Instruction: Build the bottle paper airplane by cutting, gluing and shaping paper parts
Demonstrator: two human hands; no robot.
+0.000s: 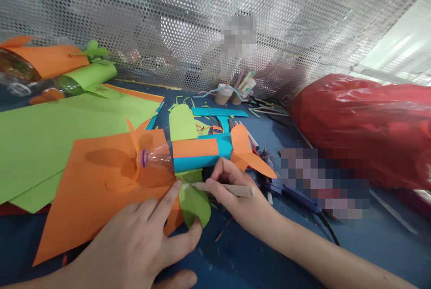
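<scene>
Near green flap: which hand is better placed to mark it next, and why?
Right, most likely: the right hand holds the white pen, its tip at the near green flap, while the left hand has no pen and rests fingers on the flap.

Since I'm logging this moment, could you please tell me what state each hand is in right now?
Left hand: open, fingers spread, touching the green paper flap.
Right hand: closed around a whitish pen.

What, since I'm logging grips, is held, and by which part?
A pale pen, near its tip, in the right hand; the left hand touches the green flap.
</scene>
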